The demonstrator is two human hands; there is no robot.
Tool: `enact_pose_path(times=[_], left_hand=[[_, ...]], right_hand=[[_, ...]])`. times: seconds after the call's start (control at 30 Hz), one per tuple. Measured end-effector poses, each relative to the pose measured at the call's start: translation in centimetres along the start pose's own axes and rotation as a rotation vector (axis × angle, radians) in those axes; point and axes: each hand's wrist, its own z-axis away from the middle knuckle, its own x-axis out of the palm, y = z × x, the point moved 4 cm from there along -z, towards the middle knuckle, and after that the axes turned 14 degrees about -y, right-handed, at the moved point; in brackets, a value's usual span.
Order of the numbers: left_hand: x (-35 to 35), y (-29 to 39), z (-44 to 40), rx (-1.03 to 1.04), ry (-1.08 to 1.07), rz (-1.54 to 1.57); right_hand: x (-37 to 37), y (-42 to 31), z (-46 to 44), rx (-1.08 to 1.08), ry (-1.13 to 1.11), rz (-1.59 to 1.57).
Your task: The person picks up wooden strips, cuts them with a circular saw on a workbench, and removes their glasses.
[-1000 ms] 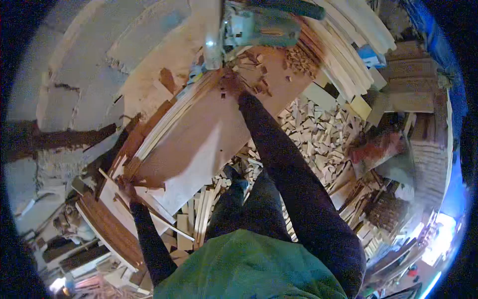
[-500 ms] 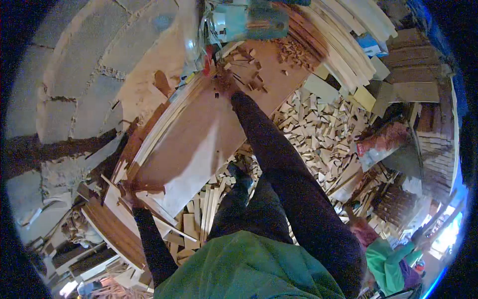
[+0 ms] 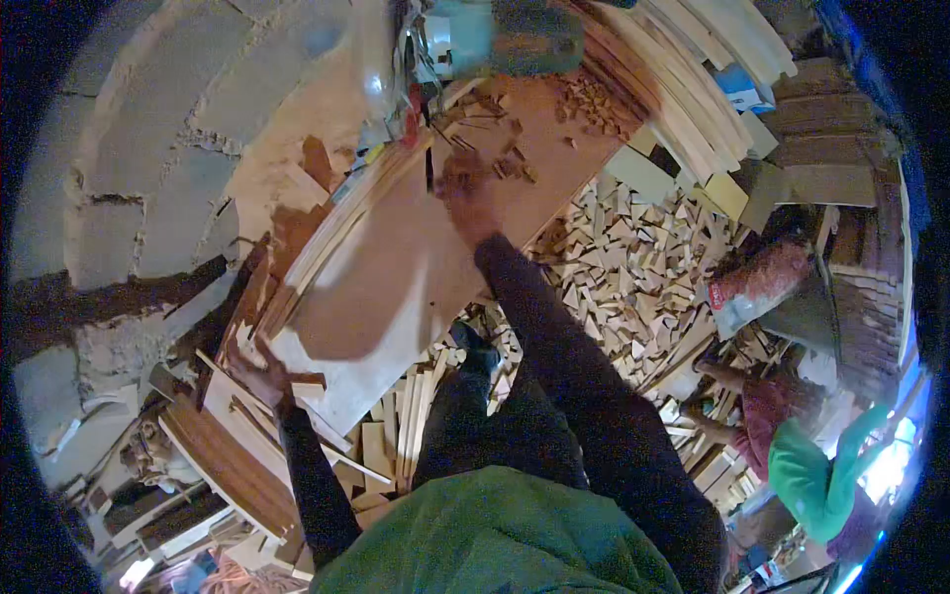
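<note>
My right hand (image 3: 467, 198) is over the brown wooden worktop (image 3: 386, 247), just below small dark wood offcuts (image 3: 515, 163). Its fingers are blurred, so I cannot make out whether they hold anything. Above it is a power machine (image 3: 475, 45) with a teal-grey body, probably a saw, and a red part near a dark slot in the worktop. At the lower left end of the worktop, my left hand (image 3: 262, 376) has its fingers spread. Close beside it are a short dark wood piece (image 3: 309, 379) and pale wood strips (image 3: 247, 421).
Long pale strips (image 3: 322, 233) line the worktop's wall side. A large heap of wood offcuts (image 3: 643, 257) covers the floor at right. Boards (image 3: 683, 89) are stacked at the upper right. Another person in a green and maroon top (image 3: 807, 475) bends at the lower right.
My right hand has drawn back from beside the machine toward me. My left hand's fingers have spread apart at the worktop's end. The other person has moved further into view, arms reaching toward the heap.
</note>
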Motion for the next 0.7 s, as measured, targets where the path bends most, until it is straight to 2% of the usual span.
enact_pose_path(times=[0.03,0.1,0.13,0.17,0.23,0.27,0.33,0.43,0.5,0.57,0.63,0.7], left_hand=[[-0.7,3.4,-1.0,-0.034,-0.018,-0.197],[5.7,2.1,-1.6,0.202,0.124,-0.044],[3.9,7.0,-2.7,0.242,0.022,0.074],[3.6,10.3,-3.7,0.259,-0.028,0.094],[4.6,14.4,-5.2,0.273,-0.079,0.039],[5.0,15.8,-6.0,0.301,-0.100,0.052],[5.7,18.4,-7.4,0.358,-0.147,0.076],[7.4,20.5,-8.4,0.350,-0.220,-0.115],[8.1,22.1,-9.4,0.335,-0.279,0.043],[9.5,22.7,-9.9,0.328,-0.307,0.092],[10.4,23.3,-10.0,0.235,-0.298,-0.009],[11.3,23.2,-10.2,0.166,-0.317,-0.096]], right_hand=[[0.0,-3.9,3.5,-0.030,-0.005,0.083],[-0.3,-8.6,10.8,-0.010,-0.059,0.145],[-0.4,-9.1,14.6,0.090,-0.106,0.097],[-1.0,-6.8,19.0,0.197,-0.121,-0.114],[-4.1,-8.2,24.6,0.503,-0.224,0.131],[-5.8,-4.5,29.0,0.451,-0.205,0.088],[-10.8,-0.6,35.9,0.595,-0.231,0.170],[-19.0,3.8,44.1,0.775,-0.242,0.295],[-24.1,7.0,48.6,0.848,-0.254,0.400],[-26.0,5.0,47.4,0.911,-0.289,0.541],[-24.7,-1.5,41.8,1.041,-0.292,0.697],[-25.3,-1.4,40.3,1.115,-0.348,0.756]])
